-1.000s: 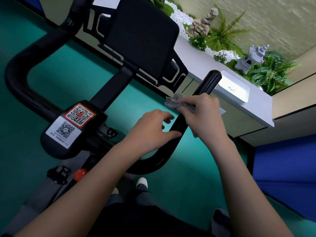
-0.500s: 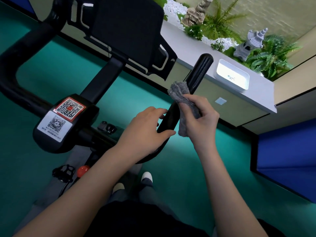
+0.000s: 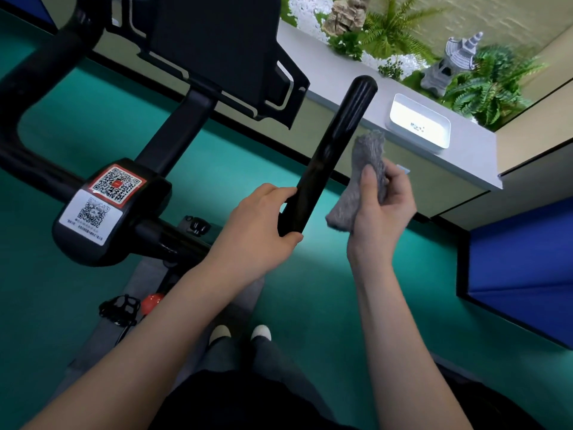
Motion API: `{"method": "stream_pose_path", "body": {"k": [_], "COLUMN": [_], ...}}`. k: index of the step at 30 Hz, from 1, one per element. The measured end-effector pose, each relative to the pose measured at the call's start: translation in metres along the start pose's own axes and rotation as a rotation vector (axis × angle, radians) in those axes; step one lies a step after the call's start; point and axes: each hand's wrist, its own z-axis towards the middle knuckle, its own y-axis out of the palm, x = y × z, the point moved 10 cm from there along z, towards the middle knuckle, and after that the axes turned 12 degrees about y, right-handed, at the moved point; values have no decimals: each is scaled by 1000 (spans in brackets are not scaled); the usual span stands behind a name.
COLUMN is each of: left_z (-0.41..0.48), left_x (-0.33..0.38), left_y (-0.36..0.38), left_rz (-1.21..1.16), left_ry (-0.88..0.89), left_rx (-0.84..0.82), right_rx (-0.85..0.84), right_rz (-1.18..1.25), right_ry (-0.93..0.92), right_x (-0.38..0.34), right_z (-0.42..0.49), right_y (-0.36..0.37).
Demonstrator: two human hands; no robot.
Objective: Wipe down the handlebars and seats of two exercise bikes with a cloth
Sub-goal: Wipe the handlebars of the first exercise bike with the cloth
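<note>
**Cloth held just beside the right handlebar grip**

The grey cloth (image 3: 367, 153) is bunched in the right hand (image 3: 384, 209). The thumb presses it against the curled fingers, one end poking up above the hand and the other hanging below. It sits just to the right of the black handlebar (image 3: 331, 144), and whether it touches the bar cannot be told. The left hand (image 3: 257, 228) grips the lower part of that same bar, fingers over the top and thumb beneath.

Further left, the bike's centre housing (image 3: 102, 206) carries two QR-code stickers, one red-edged and one white. A dark screen mount (image 3: 217, 48) rises behind it. Below lie a pedal (image 3: 119, 307) and a red knob (image 3: 152, 301) over the green floor (image 3: 310, 305). Beyond the bar, a grey ledge (image 3: 325, 57) holds a white tray (image 3: 418, 125), ferns (image 3: 493, 85) and a small stone lantern (image 3: 449, 63).
</note>
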Motion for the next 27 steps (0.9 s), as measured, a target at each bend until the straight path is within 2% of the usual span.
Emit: {"method": "stream_pose_path", "body": {"k": [8,17,20,23,25,27], "left_z": [1,-6,-9,-14,-15,-16], "left_x": [-1,2,2,4,5,4], "left_y": [-1,0,0,-1,-1,-1], "left_rz": [-34,26,50,84,92,90], "left_ry": [-29,-31,-53,-60,-65,-71], "left_rx": [52,92,116,154,173,184], "right_rx": [32,-116,-183,-148,-159,-239], "right_rz": [65,37,113,263,343,433], "right_ry": [132,219,330,504,630,731], "right_x": [41,61,67,75,82,84], "right_z": [5,-47,-43,-13,6,15], "right_y": [22,11,5,5,21,47]}}
